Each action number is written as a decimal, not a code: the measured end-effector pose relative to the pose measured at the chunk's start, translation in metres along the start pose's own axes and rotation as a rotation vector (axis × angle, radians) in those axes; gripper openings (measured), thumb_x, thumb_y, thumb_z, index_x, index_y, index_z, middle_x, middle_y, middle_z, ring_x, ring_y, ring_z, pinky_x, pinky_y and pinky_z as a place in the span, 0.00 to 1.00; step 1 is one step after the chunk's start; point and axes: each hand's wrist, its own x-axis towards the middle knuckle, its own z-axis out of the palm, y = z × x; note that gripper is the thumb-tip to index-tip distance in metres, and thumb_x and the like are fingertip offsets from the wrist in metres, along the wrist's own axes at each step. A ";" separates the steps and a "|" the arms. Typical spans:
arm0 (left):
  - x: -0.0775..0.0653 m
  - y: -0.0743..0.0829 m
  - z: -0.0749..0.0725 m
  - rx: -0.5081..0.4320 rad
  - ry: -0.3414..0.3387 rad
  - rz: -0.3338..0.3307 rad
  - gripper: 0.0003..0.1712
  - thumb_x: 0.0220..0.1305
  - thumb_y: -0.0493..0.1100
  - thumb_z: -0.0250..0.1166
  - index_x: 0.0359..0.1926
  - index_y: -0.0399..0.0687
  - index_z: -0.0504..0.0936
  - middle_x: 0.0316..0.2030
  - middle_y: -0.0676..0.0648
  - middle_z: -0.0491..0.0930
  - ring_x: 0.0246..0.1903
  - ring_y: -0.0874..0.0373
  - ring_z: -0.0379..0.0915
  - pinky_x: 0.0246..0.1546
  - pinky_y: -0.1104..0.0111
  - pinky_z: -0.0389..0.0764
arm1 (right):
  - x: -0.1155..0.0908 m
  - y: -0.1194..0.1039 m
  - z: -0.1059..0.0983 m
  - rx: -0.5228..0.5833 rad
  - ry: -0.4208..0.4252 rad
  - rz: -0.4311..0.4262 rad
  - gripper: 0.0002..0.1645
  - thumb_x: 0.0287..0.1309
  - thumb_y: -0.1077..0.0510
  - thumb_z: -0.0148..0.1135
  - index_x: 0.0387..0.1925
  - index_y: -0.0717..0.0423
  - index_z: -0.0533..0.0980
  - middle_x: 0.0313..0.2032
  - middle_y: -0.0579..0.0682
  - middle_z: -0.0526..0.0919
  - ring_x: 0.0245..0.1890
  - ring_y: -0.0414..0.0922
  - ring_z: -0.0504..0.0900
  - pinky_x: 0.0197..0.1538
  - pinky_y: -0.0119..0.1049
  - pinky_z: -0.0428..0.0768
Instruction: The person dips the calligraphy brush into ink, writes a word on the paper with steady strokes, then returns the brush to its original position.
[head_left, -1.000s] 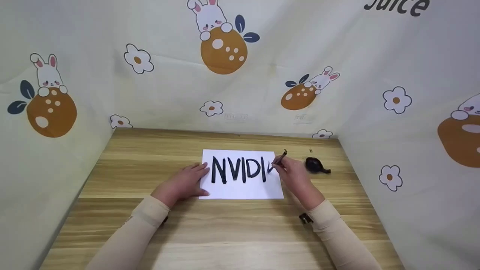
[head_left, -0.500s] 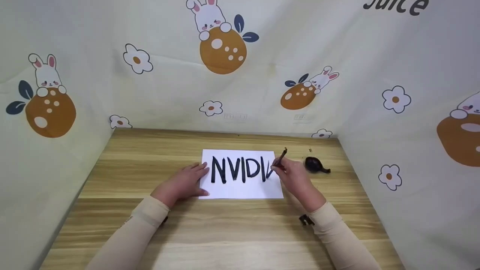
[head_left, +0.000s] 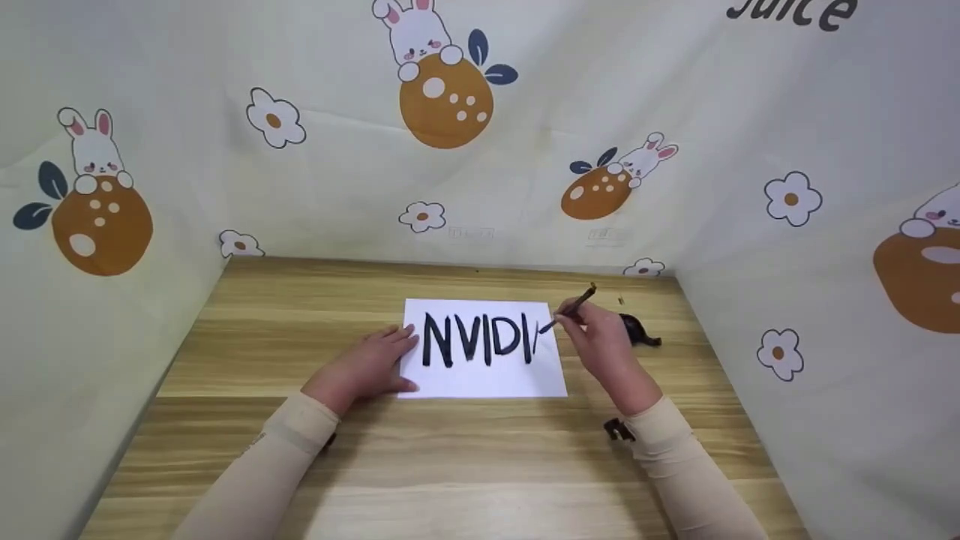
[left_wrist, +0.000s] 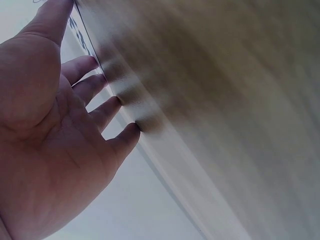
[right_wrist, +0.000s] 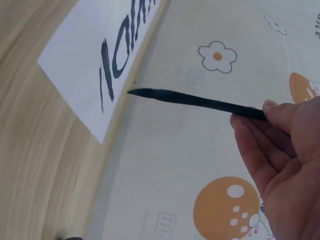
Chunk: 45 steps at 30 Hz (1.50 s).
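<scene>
In the head view a white sheet of paper (head_left: 480, 382) lies on the table, bearing thick black letters "NVIDI". To the right of the last letter runs a thin slanted stroke (head_left: 535, 340). My right hand (head_left: 604, 343) pinches a dark brush (head_left: 577, 302) between thumb and fingers at the sheet's right side. In the right wrist view the brush (right_wrist: 200, 101) has a tapered black tip that appears off the paper (right_wrist: 75, 57). With fingers straight and spread, my left hand (head_left: 371, 364) rests on the sheet's left edge; its palm (left_wrist: 55, 145) fills the left wrist view.
A black rounded object (head_left: 643, 332) with a narrow end sits right of the sheet, partly hidden by my right hand. Behind it lies a tiny brownish bit (head_left: 621, 300). Patterned cloth walls (head_left: 337, 180) enclose the wooden table (head_left: 450, 465) at the back and sides.
My right hand has drawn back to the right with the brush, whose handle tilts lower. A thin slanted stroke now shows beside the last letter. My left hand stays in place.
</scene>
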 end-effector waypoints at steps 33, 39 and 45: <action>0.002 -0.003 0.004 0.004 -0.009 0.004 0.54 0.72 0.62 0.75 0.84 0.37 0.65 0.86 0.38 0.57 0.84 0.31 0.51 0.80 0.34 0.57 | -0.002 0.033 0.022 0.004 -0.026 0.049 0.04 0.70 0.66 0.74 0.42 0.58 0.85 0.38 0.55 0.93 0.40 0.54 0.94 0.46 0.52 0.92; 0.001 -0.002 0.003 -0.005 -0.008 0.001 0.54 0.71 0.61 0.76 0.84 0.37 0.66 0.86 0.37 0.58 0.84 0.31 0.51 0.81 0.35 0.57 | -0.002 0.028 0.015 -0.004 -0.087 0.093 0.04 0.70 0.66 0.74 0.43 0.60 0.84 0.39 0.57 0.93 0.41 0.55 0.94 0.47 0.52 0.92; 0.001 -0.001 0.000 -0.006 -0.016 -0.002 0.54 0.72 0.61 0.75 0.84 0.37 0.65 0.86 0.36 0.57 0.84 0.31 0.51 0.81 0.36 0.58 | -0.002 0.023 0.006 0.000 -0.152 0.145 0.03 0.72 0.65 0.73 0.44 0.61 0.85 0.40 0.56 0.93 0.40 0.53 0.93 0.45 0.50 0.92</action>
